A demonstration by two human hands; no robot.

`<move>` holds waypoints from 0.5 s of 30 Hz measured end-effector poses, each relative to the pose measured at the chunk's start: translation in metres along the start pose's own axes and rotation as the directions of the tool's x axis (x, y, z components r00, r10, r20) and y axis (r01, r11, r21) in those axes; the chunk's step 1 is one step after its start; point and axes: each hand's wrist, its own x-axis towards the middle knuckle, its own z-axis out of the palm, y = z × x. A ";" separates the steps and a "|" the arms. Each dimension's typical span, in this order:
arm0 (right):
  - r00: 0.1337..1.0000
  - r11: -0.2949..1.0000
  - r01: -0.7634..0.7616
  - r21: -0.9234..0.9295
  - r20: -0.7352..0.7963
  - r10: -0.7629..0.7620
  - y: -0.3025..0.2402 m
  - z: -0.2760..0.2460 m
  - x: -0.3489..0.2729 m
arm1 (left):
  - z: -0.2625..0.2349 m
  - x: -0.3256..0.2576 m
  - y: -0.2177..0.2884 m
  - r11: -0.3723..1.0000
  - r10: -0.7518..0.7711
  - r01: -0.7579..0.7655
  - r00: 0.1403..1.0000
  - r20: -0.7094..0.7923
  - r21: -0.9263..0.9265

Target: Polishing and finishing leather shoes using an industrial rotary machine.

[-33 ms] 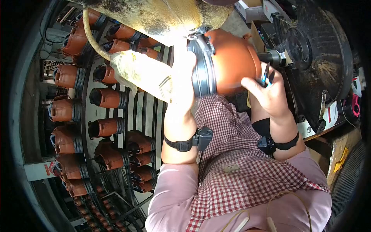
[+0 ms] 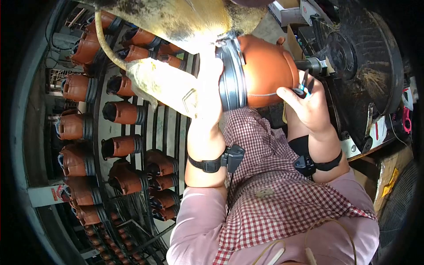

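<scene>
A brown leather boot (image 2: 269,73) with a dark ribbed sole (image 2: 232,84) lies sideways under the worn, pale yellow machine head (image 2: 185,20), sole toward the left. My left hand (image 2: 208,90) is pressed along the sole, washed out by bright light; its fingers look wrapped round that side. At the boot's upper, my right hand (image 2: 312,99) is closed with the thumb against the leather. In it sits a small black and blue tool (image 2: 304,88) that looks like thread snips. Where the boot meets the machine, glare hides the detail.
On the left, racks (image 2: 99,145) hold several rows of similar brown boots (image 2: 121,111). A large black wheel (image 2: 366,62) and a metal shaft (image 2: 314,65) stand at the right. Cardboard boxes (image 2: 287,13) are at the far right; a fan (image 2: 399,207) is at the lower right.
The boot has shifted and turned slightly between my hands, and its side seam shows sharper now. Both hands keep nearly the same place.
</scene>
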 end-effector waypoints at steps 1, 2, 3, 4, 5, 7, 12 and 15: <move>0.997 1.000 0.023 0.005 -0.068 -0.023 -0.002 -0.001 0.003 | 0.004 0.000 0.002 0.997 0.060 -0.059 0.998 -0.021 0.042; 0.997 0.999 0.031 0.013 -0.066 -0.030 -0.001 0.001 0.007 | -0.003 0.007 0.000 0.996 0.070 -0.069 0.997 -0.023 0.047; 0.998 1.000 0.022 -0.001 -0.061 -0.023 -0.004 0.002 0.008 | -0.015 0.018 -0.003 0.998 0.060 -0.059 0.993 0.099 -0.012; 0.998 1.000 0.014 -0.015 -0.057 -0.014 -0.006 0.004 0.008 | -0.023 0.027 -0.008 0.997 0.056 -0.041 0.974 0.219 -0.071; 0.990 0.999 0.038 -0.020 -0.132 -0.040 -0.009 0.011 0.011 | -0.023 0.032 -0.012 0.996 0.076 -0.063 0.974 0.212 -0.070; 0.991 0.999 0.052 -0.001 -0.125 -0.051 -0.002 0.007 0.012 | -0.025 0.040 -0.018 0.996 0.065 -0.051 0.972 0.226 -0.069; 0.989 0.991 0.044 0.126 -0.147 -0.025 0.002 0.006 0.007 | -0.017 -0.003 -0.007 1.000 -0.006 0.005 0.998 0.057 0.017; 0.991 0.999 0.039 0.018 -0.131 -0.037 0.002 0.002 0.004 | -0.028 -0.016 -0.024 0.996 0.086 -0.089 0.989 0.122 0.018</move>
